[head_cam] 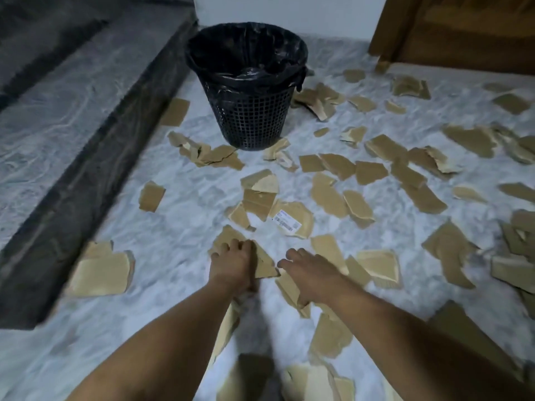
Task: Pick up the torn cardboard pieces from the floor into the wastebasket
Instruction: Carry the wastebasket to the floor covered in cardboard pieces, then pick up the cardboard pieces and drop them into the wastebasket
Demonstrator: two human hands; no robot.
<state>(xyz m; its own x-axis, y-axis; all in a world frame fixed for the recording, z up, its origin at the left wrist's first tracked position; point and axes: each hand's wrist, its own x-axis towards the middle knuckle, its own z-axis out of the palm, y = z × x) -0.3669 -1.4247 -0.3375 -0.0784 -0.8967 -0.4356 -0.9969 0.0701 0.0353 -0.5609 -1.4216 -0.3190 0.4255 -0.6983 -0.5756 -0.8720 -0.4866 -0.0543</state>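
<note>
Nearest: cardboard scraps (330, 334) all over marble floor (173, 256). wastebasket (249, 117) upright ahead, well apart. left hand (231, 263) curled on triangular piece (265, 264); right hand (311, 270) spread flat, holding nothing. Best gather several pieces per trip.

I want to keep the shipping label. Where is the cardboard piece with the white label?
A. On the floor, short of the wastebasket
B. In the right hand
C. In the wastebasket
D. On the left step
A: the labelled cardboard piece lies flat on the floor, short of the wastebasket, beyond the left hand and right hand.
</note>
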